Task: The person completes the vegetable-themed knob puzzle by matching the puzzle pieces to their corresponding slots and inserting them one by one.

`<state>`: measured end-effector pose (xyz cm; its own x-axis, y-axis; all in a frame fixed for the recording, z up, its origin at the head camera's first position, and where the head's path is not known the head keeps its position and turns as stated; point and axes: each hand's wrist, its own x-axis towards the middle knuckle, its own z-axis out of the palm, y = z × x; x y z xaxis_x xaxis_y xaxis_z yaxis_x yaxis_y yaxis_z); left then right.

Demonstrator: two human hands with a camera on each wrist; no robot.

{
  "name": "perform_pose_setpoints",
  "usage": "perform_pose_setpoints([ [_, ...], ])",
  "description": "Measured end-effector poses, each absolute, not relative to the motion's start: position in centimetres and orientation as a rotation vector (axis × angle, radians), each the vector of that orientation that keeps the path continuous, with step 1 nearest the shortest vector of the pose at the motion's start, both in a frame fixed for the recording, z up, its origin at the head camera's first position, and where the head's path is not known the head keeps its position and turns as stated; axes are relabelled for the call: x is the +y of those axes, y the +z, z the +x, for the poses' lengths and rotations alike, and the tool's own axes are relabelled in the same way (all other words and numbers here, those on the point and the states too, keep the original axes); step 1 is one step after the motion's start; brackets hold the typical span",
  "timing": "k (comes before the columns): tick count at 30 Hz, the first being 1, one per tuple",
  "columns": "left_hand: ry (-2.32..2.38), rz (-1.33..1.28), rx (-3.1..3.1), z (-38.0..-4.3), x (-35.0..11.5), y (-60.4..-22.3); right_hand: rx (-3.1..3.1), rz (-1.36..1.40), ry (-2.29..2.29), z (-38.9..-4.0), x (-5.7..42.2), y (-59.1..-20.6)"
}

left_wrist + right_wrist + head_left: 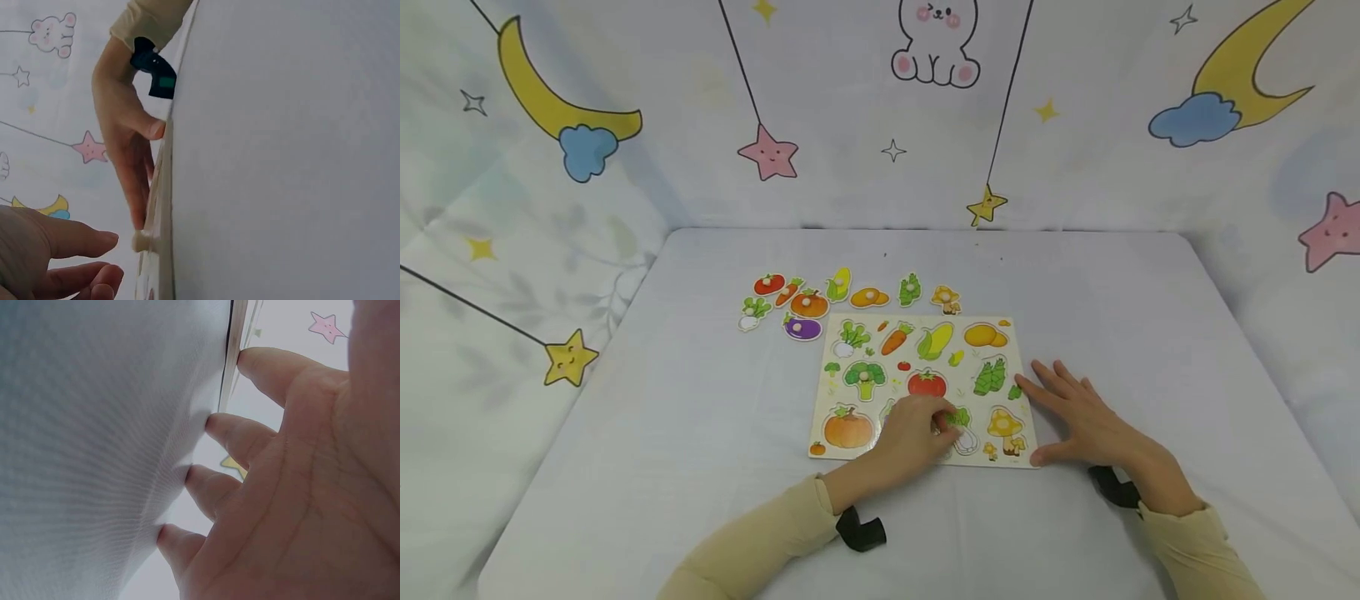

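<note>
A wooden vegetable puzzle board (822, 392) lies on the table. My left hand (916, 429) is over its lower middle, fingertips beside a leafy green piece with a white stem (962, 429). The left wrist view shows the thumb (107, 237) and bent fingers apart from a small knob (142, 241), with nothing between them. My right hand (1086, 421) has its fingers spread at the board's right side. Its thumb and index finger touch the edge, while other fingertips rest on the cloth. A broccoli piece (865, 377) with a knob sits in the board.
Loose knobbed pieces lie behind the board: tomato (769, 284), carrot (788, 292), pumpkin (809, 304), corn (839, 284), potato (869, 297), green vegetable (910, 289), mushroom (946, 299). A white radish (754, 312) and an eggplant (802, 327) lie left. White cloth (700, 392) covers the table.
</note>
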<state>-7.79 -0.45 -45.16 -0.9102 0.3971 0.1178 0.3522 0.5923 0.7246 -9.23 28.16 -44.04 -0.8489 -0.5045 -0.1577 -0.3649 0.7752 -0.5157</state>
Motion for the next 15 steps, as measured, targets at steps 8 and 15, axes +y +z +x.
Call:
perform_pose_setpoints([
  [8,1.466,0.415,2.891,-10.4,-7.0,-43.3,2.688,-0.676,-0.699,-9.3,28.3,-44.3],
  [15,1.635,-0.072,3.137,-14.6,-17.0,-43.5,2.675,-0.667,-0.705,-9.3,28.2,-44.3],
])
